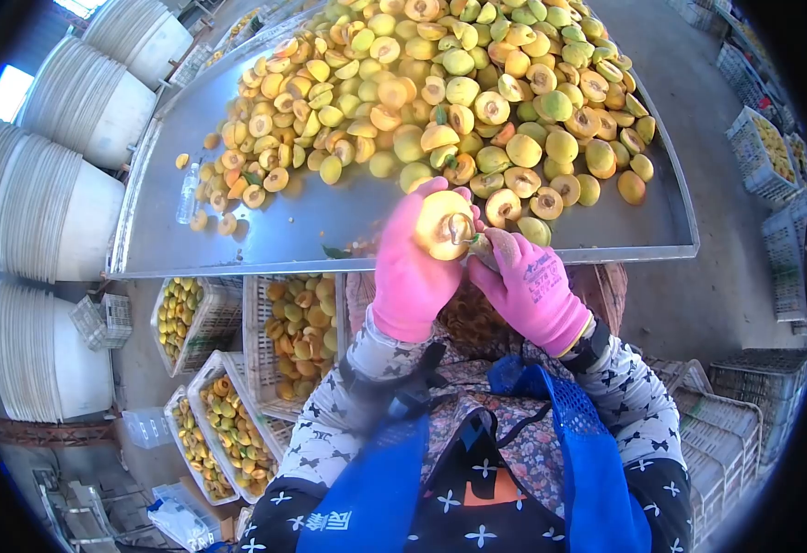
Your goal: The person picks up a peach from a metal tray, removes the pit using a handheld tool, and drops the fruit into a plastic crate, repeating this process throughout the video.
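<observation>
My left hand [410,267], in a pink glove, is closed around a halved yellow peach [440,224], its cut face turned up and towards my right hand. My right hand [534,293], also pink-gloved, is closed on a small pitting tool [471,239]. The tool's curved tip is at the stone in the peach's middle; its handle is mostly hidden by my fingers. Both hands are above the near edge of a metal table [284,241]. Just beyond them lies a large heap of peach halves [477,111], some cut side up.
Crates of peaches [228,424] stand below the table at left, with another crate [300,336] close to my left arm. Stacked white tubs [53,207] line the far left. A plastic bottle [188,194] lies on the table. White crates [717,442] stand at right.
</observation>
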Demonstrator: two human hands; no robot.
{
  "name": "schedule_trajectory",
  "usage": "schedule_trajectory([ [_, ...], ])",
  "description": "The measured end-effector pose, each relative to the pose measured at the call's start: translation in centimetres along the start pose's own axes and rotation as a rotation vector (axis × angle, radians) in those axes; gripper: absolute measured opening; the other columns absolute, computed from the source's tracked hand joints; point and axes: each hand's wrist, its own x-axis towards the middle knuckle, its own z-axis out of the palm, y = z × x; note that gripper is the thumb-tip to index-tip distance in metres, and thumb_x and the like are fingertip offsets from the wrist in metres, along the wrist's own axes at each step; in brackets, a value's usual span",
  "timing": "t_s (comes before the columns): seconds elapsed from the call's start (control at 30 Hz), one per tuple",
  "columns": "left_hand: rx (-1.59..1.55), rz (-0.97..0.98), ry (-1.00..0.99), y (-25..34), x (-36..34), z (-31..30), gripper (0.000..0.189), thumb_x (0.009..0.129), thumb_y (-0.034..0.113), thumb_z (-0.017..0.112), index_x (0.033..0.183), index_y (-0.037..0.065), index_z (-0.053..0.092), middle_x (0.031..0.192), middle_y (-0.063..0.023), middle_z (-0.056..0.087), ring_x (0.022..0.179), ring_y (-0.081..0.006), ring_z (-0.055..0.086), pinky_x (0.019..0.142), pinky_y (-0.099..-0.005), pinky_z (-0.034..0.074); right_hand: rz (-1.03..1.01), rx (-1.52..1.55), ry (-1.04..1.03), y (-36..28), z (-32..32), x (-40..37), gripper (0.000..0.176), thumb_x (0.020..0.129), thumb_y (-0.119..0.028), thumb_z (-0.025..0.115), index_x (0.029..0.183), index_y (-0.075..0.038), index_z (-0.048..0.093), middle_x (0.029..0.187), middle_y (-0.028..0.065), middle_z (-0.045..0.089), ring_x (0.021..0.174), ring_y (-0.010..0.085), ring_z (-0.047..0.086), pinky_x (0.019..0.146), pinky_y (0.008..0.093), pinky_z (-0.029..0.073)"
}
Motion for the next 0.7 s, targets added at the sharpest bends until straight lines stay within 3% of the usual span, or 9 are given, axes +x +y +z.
schedule_trajectory([
  [0.07,0.105,0.039,0.045,-0.5,-0.1,-0.7,0.037,0.100,0.019,0.055,0.133,0.004,0.049,0.119,-0.0185,0.058,0.108,-0.0307,0.060,0.097,-0.0437,0.049,-0.018,-0.051,-0.019,-0.1,0.0,0.0,0.034,0.090,-0.032,0.068,0.112,-0.009,0.056,0.086,0.0093,0.063,0.076,0.0291,0.066,0.063,0.0429,0.049],
  [0.13,0.630,0.232,0.051,-1.2,-0.2,-1.0,0.035,0.100,0.015,0.055,0.132,0.002,0.048,0.120,-0.0176,0.057,0.106,-0.0280,0.060,0.096,-0.0408,0.050,-0.033,-0.095,-0.037,-0.4,-0.2,0.0,0.033,0.090,-0.033,0.068,0.109,-0.009,0.055,0.085,0.0084,0.062,0.075,0.0279,0.065,0.063,0.0425,0.049],
  [0.2,0.746,0.282,0.042,-1.3,-0.3,-1.3,0.034,0.100,0.012,0.055,0.131,0.001,0.047,0.120,-0.0167,0.055,0.105,-0.0260,0.061,0.094,-0.0385,0.052,-0.051,-0.133,-0.044,-0.4,-0.2,-0.1,0.033,0.090,-0.034,0.067,0.107,-0.010,0.055,0.085,0.0081,0.061,0.075,0.0275,0.065,0.064,0.0419,0.049],
  [0.27,0.453,0.191,0.021,-1.3,-0.2,-1.7,0.033,0.100,0.010,0.056,0.130,0.001,0.047,0.121,-0.0160,0.054,0.103,-0.0247,0.061,0.092,-0.0368,0.053,-0.057,-0.156,-0.059,-0.4,-0.3,0.0,0.033,0.090,-0.034,0.067,0.108,-0.009,0.054,0.085,0.0077,0.061,0.075,0.0269,0.065,0.064,0.0415,0.049],
  [0.33,0.664,0.334,-0.079,-1.6,-0.5,-1.7,0.034,0.100,0.016,0.056,0.130,0.002,0.048,0.116,-0.0153,0.058,0.103,-0.0265,0.061,0.092,-0.0402,0.052,-0.047,-0.165,-0.084,-0.5,-0.5,0.0,0.035,0.090,-0.033,0.067,0.111,-0.009,0.054,0.085,0.0073,0.061,0.075,0.0262,0.065,0.064,0.0413,0.049],
  [0.43,0.440,0.224,0.005,-1.8,-0.8,-0.2,0.034,0.099,0.016,0.057,0.130,0.003,0.048,0.113,-0.0151,0.060,0.102,-0.0271,0.062,0.092,-0.0420,0.052,-0.018,-0.140,-0.120,0.2,0.6,-0.4,0.043,0.086,-0.024,0.073,0.117,0.001,0.056,0.088,0.0146,0.064,0.076,0.0341,0.065,0.062,0.0439,0.050],
  [0.47,0.275,0.135,0.072,-1.8,-0.8,0.3,0.034,0.099,0.015,0.057,0.130,0.003,0.048,0.113,-0.0151,0.060,0.102,-0.0270,0.062,0.091,-0.0420,0.053,0.015,-0.074,-0.132,-0.1,0.7,-0.6,0.042,0.085,-0.023,0.072,0.115,0.001,0.055,0.086,0.0156,0.064,0.075,0.0355,0.065,0.062,0.0449,0.050],
  [0.57,0.362,0.152,0.086,-1.9,-0.7,0.0,0.033,0.099,0.015,0.057,0.128,0.003,0.049,0.113,-0.0157,0.061,0.102,-0.0276,0.063,0.091,-0.0424,0.054,0.117,0.147,-0.158,-1.1,0.9,-1.0,0.037,0.084,-0.020,0.071,0.109,0.002,0.055,0.081,0.0185,0.063,0.072,0.0393,0.063,0.060,0.0476,0.049],
  [0.7,0.370,0.129,0.074,-1.3,-0.9,0.8,0.033,0.101,0.027,0.054,0.123,0.002,0.051,0.112,-0.0168,0.061,0.098,-0.0286,0.065,0.088,-0.0427,0.056,0.186,0.477,-0.234,-1.6,-0.1,-0.7,0.027,0.084,-0.016,0.068,0.099,0.001,0.054,0.076,0.0210,0.062,0.070,0.0422,0.061,0.058,0.0487,0.045],
])
